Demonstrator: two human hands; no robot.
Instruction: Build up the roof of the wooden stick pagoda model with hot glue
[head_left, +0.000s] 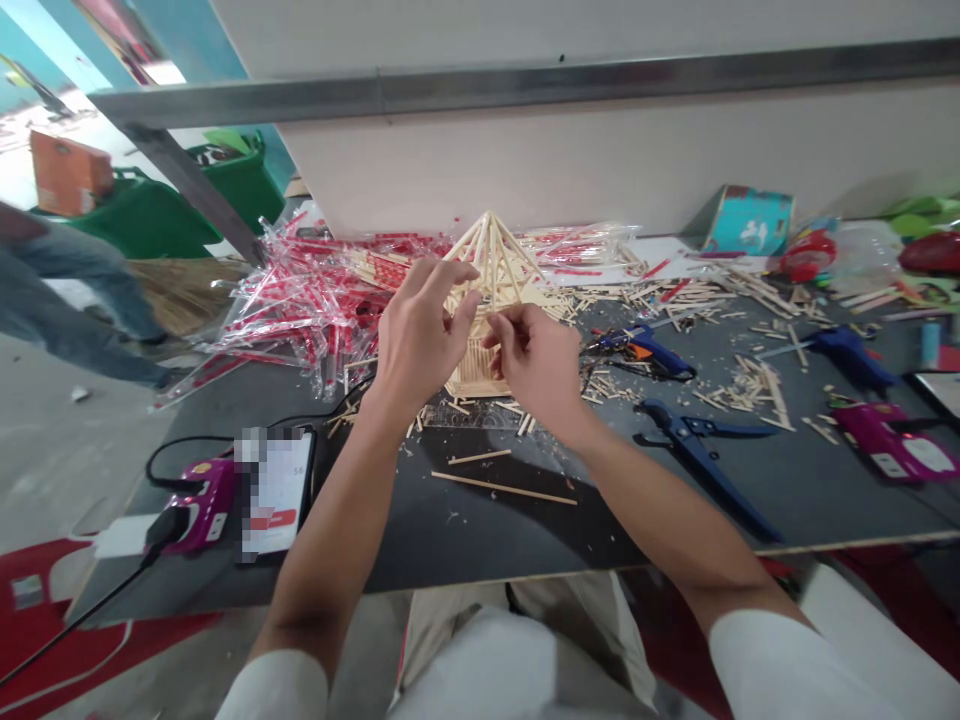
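**Odds and Ends, Left and Right**

At the near left, a phone is laid beside a purple power block — a black plug is fitted into it. A second purple block is set at the right. At the far right, a turquoise tub is placed near the wall. Green bins and an orange box are seen at the far left — jeans-clad legs are shown nearer.

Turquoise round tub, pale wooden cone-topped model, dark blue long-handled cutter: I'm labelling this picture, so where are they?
Turquoise round tub (pixel 750 222): head view, printed side wall.
Pale wooden cone-topped model (pixel 492 250): head view, roof sticks.
Dark blue long-handled cutter (pixel 711 464): head view, longer handle.
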